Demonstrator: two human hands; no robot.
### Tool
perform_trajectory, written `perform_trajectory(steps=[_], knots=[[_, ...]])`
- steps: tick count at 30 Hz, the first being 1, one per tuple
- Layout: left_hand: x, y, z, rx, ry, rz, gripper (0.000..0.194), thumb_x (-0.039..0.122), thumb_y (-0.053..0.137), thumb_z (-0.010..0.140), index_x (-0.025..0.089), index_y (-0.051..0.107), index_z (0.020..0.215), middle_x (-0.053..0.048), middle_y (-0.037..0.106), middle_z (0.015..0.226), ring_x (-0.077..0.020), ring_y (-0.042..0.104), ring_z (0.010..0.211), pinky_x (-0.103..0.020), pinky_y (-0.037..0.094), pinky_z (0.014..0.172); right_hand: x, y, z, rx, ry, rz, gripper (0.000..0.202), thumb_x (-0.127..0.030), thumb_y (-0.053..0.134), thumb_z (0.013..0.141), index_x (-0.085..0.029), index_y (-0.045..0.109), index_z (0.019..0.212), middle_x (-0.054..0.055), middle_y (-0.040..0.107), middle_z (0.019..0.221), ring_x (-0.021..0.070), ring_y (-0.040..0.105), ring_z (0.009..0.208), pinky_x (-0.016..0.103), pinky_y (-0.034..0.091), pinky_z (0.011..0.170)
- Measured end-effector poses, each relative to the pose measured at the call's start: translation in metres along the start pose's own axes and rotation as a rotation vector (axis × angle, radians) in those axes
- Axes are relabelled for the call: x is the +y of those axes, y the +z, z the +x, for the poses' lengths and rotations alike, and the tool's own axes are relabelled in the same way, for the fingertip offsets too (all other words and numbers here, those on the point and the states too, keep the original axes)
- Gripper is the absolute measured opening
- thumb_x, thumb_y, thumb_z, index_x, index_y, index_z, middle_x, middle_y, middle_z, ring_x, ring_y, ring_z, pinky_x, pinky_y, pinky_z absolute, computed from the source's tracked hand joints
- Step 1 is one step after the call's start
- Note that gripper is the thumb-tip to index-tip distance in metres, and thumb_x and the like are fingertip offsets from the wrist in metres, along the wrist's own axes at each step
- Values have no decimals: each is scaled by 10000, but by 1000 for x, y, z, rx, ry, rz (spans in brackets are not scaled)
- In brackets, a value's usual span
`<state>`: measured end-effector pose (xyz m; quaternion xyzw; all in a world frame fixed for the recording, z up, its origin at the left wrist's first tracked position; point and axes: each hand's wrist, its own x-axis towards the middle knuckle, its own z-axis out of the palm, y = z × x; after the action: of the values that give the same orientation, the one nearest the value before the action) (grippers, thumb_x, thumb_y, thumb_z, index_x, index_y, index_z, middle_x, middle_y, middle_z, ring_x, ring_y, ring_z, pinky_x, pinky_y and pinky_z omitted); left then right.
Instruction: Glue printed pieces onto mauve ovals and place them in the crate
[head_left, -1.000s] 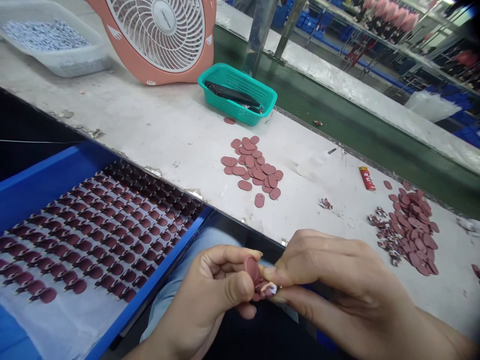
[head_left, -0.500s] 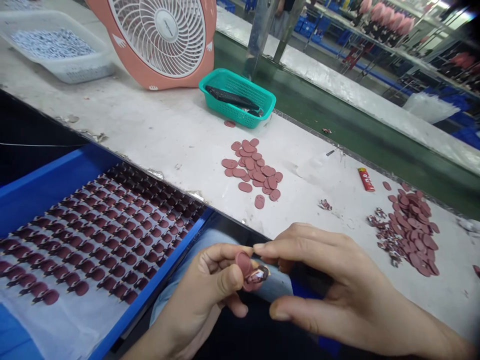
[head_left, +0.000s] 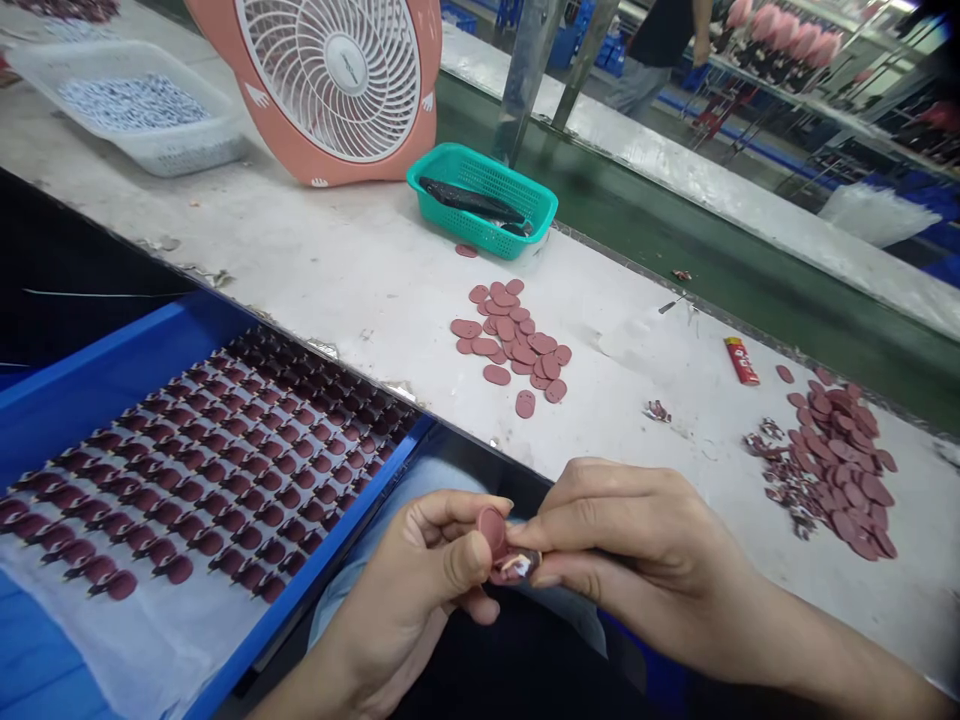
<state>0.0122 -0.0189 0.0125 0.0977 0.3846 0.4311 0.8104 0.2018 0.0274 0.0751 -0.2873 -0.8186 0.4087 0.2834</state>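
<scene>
Between its thumb and fingers, my left hand grips a small reddish-brown oval disc. A little painted piece, pale and dark brown, sits against the disc's lower right side. My right hand closes its thumb and fingertips on the dark end of that painted piece. Fingers partly cover where the two parts meet, so I cannot tell how they join. Beyond the hands, a pile of similar oval discs lies on the white worktable.
At left, a blue tray holds rows of finished-looking brown pieces. On the table stand a pink fan, a green basket and a white tub. Rightward lie a red-yellow packet, more discs and small painted parts.
My right hand has moved left to the painted piece, and its thumb and fingers have closed on it. In the background, a person has come further into view.
</scene>
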Motion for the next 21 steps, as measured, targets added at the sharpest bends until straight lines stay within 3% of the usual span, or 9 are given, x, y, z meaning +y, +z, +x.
perform_trajectory(steps=[15,21], knots=[[-4,-4,3,18,-23,-30,313,380,957,582,223,812,811,1,725,683,-99,666,597,-117,490,440,5,4,-1,28,39,40,169,-100,726,896,-155,764,1051,41,758,847,106,658,762,182,529,714],[-2,5,3,59,5,-12,397,424,968,532,197,805,814,-11,706,687,-112,654,616,-124,480,399,6,2,2,21,103,26,126,-166,725,910,-199,789,1013,38,770,814,122,668,730,202,517,682]])
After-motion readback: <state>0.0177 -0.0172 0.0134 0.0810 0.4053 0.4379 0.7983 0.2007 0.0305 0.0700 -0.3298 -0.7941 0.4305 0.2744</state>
